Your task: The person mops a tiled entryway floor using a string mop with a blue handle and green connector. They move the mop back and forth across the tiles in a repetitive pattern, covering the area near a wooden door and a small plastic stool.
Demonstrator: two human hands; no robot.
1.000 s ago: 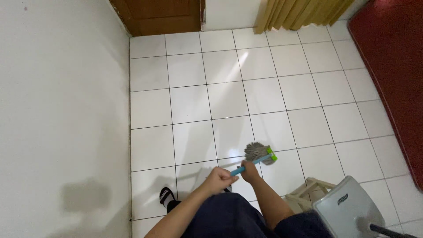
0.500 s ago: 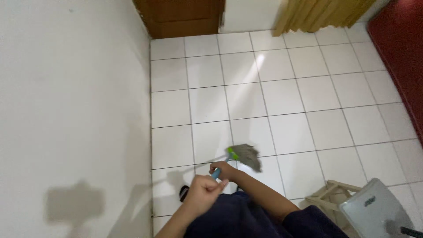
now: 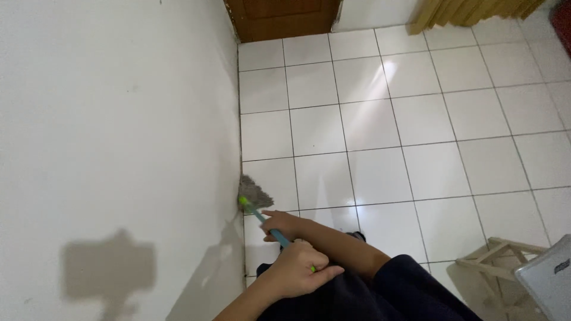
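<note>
One small dark label [image 3: 561, 267], oblong and slanted, with pale marks too small to make out. Set on a pale grey panel [image 3: 544, 288] at the lower right edge, just beside a light wooden stool [image 3: 493, 264].

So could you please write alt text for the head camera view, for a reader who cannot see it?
Seen from above, a person grips a mop's blue handle with both hands, right hand lower and left hand nearer the top. The grey mop head presses where the white wall meets the white tiled floor. A brown door stands beyond.
</note>
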